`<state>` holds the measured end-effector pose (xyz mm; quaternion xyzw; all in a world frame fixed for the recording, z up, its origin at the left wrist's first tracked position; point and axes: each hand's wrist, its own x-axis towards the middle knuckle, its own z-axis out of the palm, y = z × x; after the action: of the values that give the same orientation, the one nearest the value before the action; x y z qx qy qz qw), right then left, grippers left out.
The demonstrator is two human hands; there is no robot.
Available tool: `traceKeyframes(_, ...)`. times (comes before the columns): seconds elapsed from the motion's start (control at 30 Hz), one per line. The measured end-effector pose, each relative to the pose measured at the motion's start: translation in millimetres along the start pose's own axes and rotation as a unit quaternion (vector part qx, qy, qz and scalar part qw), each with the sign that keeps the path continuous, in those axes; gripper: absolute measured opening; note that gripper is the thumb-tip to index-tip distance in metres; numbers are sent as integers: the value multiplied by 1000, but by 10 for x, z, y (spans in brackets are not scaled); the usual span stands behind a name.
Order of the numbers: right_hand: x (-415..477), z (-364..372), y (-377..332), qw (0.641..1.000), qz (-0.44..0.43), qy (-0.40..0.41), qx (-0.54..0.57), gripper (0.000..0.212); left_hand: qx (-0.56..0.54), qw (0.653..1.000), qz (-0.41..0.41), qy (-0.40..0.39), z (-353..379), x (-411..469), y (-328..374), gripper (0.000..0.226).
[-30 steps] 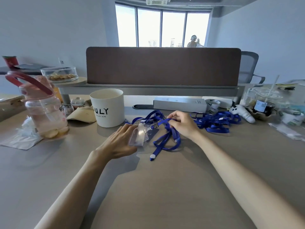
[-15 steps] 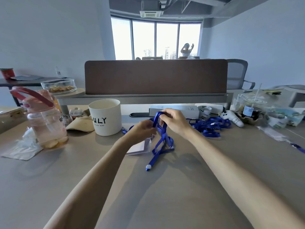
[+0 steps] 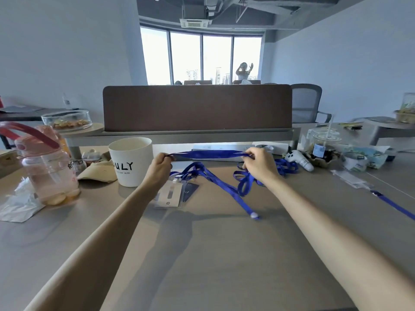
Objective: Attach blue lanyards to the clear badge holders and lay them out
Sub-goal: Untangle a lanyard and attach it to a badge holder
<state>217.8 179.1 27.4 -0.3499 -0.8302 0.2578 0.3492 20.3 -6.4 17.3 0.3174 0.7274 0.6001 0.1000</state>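
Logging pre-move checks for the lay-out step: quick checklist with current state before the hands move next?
1. Left hand grip on blue lanyard: ok, pinched.
2. Right hand grip on it: ok, pinched.
3. Lanyard taut between both hands: ok.
4. Lanyard joined to badge holder: cannot tell, blurred.
5. Badge holder flat on table: ok.
6. Lanyard free of spare lanyards: cannot tell.

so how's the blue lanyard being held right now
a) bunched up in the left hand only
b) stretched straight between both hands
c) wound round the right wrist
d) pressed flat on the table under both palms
b: the left hand and the right hand each pinch the blue lanyard, and a length of it runs taut between them, raised above the table.
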Motion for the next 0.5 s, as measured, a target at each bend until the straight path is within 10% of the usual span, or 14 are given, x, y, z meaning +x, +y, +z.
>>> traceKeyframes(0.17,-62,-138,-66,980,43,-36,192,26,118,992,32,-34,112,-124,-95,31)
traceKeyframes(0.5,-267,-207,134,947,9,-270,-174,29,297,949,86,-61,219,-360,-316,27)
